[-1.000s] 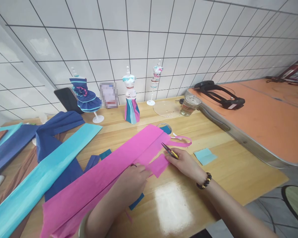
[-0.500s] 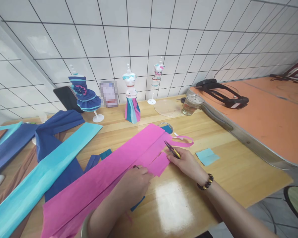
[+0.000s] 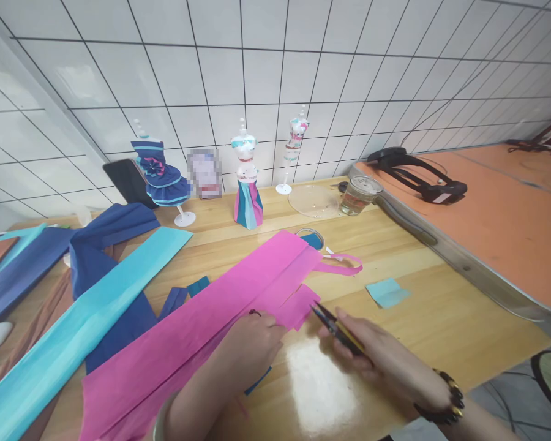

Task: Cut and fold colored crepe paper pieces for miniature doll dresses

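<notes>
The left hand (image 3: 252, 343) lies palm down with its back toward the camera, fingers (image 3: 270, 323) bunched and pointing up and to the right, their tips pressed flat. Its forearm runs down to the bottom edge, with a pale bangle at the wrist. The right hand (image 3: 371, 352) comes in from the lower right, wrist turned so the thumb side faces up. Its fingers curl loosely inward toward the left hand's fingertips, closed in a grip, and stop just short of them. A dark beaded bracelet circles the right wrist.
</notes>
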`<action>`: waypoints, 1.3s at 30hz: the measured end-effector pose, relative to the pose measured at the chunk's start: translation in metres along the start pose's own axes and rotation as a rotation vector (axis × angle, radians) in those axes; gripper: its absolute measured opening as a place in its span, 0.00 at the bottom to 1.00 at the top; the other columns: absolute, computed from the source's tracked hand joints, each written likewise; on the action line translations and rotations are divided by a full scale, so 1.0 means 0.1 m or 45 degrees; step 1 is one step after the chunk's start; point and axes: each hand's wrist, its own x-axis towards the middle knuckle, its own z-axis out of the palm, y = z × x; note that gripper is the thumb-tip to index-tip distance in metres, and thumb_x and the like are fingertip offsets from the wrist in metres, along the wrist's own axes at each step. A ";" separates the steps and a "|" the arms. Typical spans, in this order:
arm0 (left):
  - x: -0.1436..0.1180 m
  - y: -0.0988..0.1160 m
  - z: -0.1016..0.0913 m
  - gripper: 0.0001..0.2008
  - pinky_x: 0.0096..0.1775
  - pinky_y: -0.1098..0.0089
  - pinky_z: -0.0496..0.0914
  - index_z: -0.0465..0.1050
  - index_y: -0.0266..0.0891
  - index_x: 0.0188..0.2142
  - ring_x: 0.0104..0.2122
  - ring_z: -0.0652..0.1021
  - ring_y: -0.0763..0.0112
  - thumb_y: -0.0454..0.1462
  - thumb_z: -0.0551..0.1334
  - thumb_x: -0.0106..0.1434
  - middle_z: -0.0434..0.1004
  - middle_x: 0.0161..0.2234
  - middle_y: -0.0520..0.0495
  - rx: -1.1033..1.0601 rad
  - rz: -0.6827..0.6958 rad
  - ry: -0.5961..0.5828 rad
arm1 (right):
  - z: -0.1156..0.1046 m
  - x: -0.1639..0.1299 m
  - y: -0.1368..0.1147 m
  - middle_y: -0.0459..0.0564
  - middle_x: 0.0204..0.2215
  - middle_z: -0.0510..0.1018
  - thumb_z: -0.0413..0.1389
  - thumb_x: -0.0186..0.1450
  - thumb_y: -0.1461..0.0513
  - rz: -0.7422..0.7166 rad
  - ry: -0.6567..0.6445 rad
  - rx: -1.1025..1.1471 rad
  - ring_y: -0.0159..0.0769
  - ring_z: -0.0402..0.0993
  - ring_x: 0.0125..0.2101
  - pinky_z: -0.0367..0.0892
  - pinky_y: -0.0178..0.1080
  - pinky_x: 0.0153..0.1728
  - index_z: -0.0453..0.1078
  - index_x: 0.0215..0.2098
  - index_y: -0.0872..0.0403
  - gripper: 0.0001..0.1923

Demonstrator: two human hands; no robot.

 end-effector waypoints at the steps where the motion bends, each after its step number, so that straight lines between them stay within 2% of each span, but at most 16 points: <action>1: 0.00 0.00 0.00 0.09 0.37 0.64 0.66 0.70 0.39 0.36 0.36 0.74 0.63 0.32 0.52 0.63 0.75 0.33 0.46 0.013 -0.001 0.000 | 0.04 -0.03 0.04 0.40 0.20 0.58 0.44 0.64 0.47 0.115 -0.076 0.139 0.21 0.45 0.15 0.39 0.27 0.13 0.68 0.34 0.54 0.22; 3: 0.00 0.00 0.00 0.08 0.36 0.64 0.66 0.70 0.39 0.34 0.35 0.74 0.63 0.32 0.53 0.63 0.75 0.33 0.46 0.037 0.010 0.007 | 0.11 -0.08 0.12 0.40 0.21 0.57 0.47 0.64 0.49 0.284 -0.206 0.345 0.19 0.46 0.15 0.40 0.24 0.12 0.68 0.37 0.55 0.19; 6: 0.01 0.01 0.00 0.08 0.35 0.65 0.65 0.70 0.38 0.32 0.34 0.74 0.63 0.32 0.53 0.63 0.74 0.32 0.46 0.074 0.028 0.022 | 0.18 -0.09 0.15 0.41 0.23 0.58 0.48 0.64 0.51 0.375 -0.328 0.520 0.20 0.53 0.17 0.52 0.23 0.12 0.68 0.39 0.57 0.18; 10: 0.02 0.00 0.00 0.09 0.33 0.65 0.65 0.70 0.38 0.31 0.32 0.73 0.63 0.31 0.52 0.63 0.73 0.30 0.46 0.110 0.036 0.019 | 0.19 -0.08 0.14 0.43 0.23 0.61 0.47 0.64 0.53 0.312 -0.382 0.567 0.22 0.60 0.18 0.65 0.25 0.13 0.69 0.39 0.58 0.17; 14: 0.02 -0.01 0.00 0.09 0.32 0.66 0.64 0.69 0.38 0.30 0.31 0.72 0.64 0.31 0.52 0.62 0.73 0.29 0.48 0.158 0.056 0.015 | 0.17 -0.05 0.18 0.44 0.23 0.66 0.49 0.64 0.55 0.268 -0.387 0.423 0.26 0.67 0.19 0.71 0.30 0.16 0.69 0.39 0.58 0.15; 17: 0.02 -0.01 -0.02 0.10 0.32 0.66 0.64 0.69 0.39 0.30 0.31 0.73 0.64 0.31 0.52 0.63 0.73 0.29 0.48 0.146 0.029 0.009 | 0.19 -0.02 0.21 0.43 0.22 0.67 0.51 0.62 0.52 0.256 -0.410 0.369 0.26 0.69 0.16 0.69 0.29 0.14 0.68 0.39 0.57 0.16; 21: 0.02 0.00 -0.04 0.09 0.32 0.66 0.63 0.69 0.39 0.30 0.31 0.73 0.65 0.30 0.52 0.63 0.73 0.29 0.49 0.140 0.019 0.034 | 0.24 0.02 0.23 0.41 0.16 0.67 0.48 0.63 0.49 0.162 -0.403 0.343 0.23 0.64 0.09 0.59 0.25 0.08 0.67 0.38 0.57 0.20; 24: 0.02 0.01 -0.04 0.09 0.32 0.67 0.63 0.68 0.39 0.30 0.31 0.73 0.66 0.30 0.52 0.63 0.73 0.28 0.50 0.127 0.045 0.056 | 0.27 0.02 0.22 0.39 0.13 0.66 0.47 0.63 0.47 0.074 -0.344 0.267 0.22 0.60 0.08 0.57 0.25 0.10 0.67 0.38 0.59 0.23; 28: 0.01 0.01 -0.03 0.09 0.30 0.68 0.61 0.68 0.39 0.29 0.30 0.72 0.67 0.31 0.53 0.63 0.72 0.27 0.51 0.120 0.055 0.077 | 0.29 0.02 0.19 0.37 0.12 0.63 0.47 0.62 0.45 0.049 -0.312 0.227 0.21 0.58 0.07 0.54 0.27 0.10 0.66 0.38 0.59 0.25; 33: 0.01 0.00 -0.04 0.08 0.30 0.68 0.60 0.68 0.39 0.28 0.29 0.72 0.68 0.31 0.53 0.62 0.73 0.27 0.52 0.103 0.054 0.082 | 0.33 0.05 0.12 0.37 0.14 0.64 0.47 0.62 0.46 0.060 -0.355 0.255 0.19 0.52 0.05 0.46 0.25 0.06 0.64 0.39 0.57 0.23; 39: 0.00 0.00 -0.05 0.08 0.29 0.68 0.59 0.68 0.40 0.27 0.29 0.73 0.68 0.31 0.55 0.61 0.73 0.27 0.53 0.109 0.045 0.097 | 0.35 0.08 0.13 0.37 0.14 0.64 0.45 0.64 0.49 0.046 -0.326 0.208 0.17 0.52 0.05 0.46 0.25 0.08 0.63 0.39 0.57 0.20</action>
